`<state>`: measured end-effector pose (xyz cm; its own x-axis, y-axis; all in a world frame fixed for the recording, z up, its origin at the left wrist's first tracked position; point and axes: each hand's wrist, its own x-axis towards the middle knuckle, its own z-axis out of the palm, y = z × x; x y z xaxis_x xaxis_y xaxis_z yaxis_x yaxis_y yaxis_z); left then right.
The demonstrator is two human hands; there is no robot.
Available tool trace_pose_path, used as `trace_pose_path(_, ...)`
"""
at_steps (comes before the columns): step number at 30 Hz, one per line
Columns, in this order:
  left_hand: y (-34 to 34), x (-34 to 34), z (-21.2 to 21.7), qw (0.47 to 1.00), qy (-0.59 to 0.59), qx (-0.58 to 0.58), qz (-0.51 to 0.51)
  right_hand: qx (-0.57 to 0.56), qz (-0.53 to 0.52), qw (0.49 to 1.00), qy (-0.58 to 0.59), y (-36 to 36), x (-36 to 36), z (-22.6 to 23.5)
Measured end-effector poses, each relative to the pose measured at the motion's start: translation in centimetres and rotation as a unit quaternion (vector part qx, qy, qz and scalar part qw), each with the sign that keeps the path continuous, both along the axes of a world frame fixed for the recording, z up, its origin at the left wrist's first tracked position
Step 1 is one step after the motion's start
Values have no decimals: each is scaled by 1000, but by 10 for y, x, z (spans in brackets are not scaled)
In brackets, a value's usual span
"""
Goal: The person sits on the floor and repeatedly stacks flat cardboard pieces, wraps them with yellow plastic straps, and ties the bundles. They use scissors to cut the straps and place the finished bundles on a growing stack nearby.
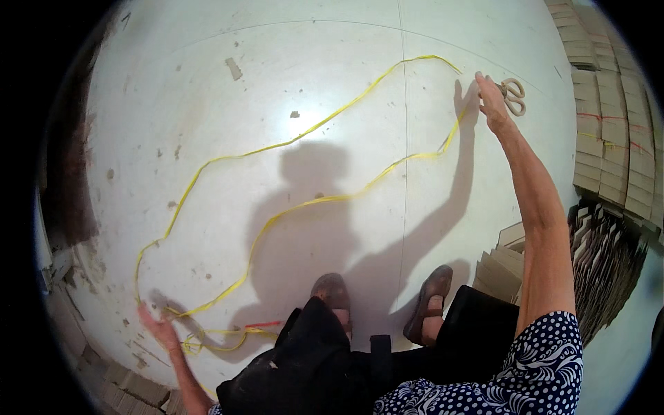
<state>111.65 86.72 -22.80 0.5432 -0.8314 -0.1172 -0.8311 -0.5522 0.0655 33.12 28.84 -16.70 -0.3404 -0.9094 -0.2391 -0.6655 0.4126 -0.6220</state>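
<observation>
A long yellow plastic twine (pixel 319 200) lies in two wavy strands across the pale floor. At the lower left, my left hand (pixel 159 327) is closed on the twine where the strands come together low over the floor. My right arm stretches far forward. The lower strand runs up to my right hand (pixel 492 104), whose fingers look closed on it, though the grip is partly hidden. Close beside this hand are scissors (pixel 513 97) with beige handles; their blades are hidden behind the hand, and I cannot tell whether it holds them. The upper strand's loose end lies just left of my right hand.
Tangled yellow twine with a red piece (pixel 263 324) lies between my left hand and my shoes (pixel 429 304). Stacked cardboard (pixel 598 131) lines the right side, with more folded cardboard (pixel 501 266) beside my right arm. Scraps (pixel 234 68) dot the floor (pixel 207 117).
</observation>
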Motion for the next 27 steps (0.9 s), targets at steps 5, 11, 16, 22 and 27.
trace_pose_path(5, -154, -235, 9, 948, 222, -44, -226, -28, 0, 999, 27, 9, -49, 10)
trace_pose_path(11, -193, -253, -110, 942, 132, -23, -307, -27, 42, 998, 37, 9, -80, 85)
trace_pose_path(16, -209, -173, -231, 949, -57, -8, -311, -101, 94, 980, 146, 78, -71, 170)
trace_pose_path(22, -294, -216, -189, 946, 13, 24, -324, -15, -89, 938, 335, 317, -88, 176)
trace_pose_path(27, -320, -174, -238, 900, -21, -91, -426, 84, -179, 917, 346, 524, -38, 62)
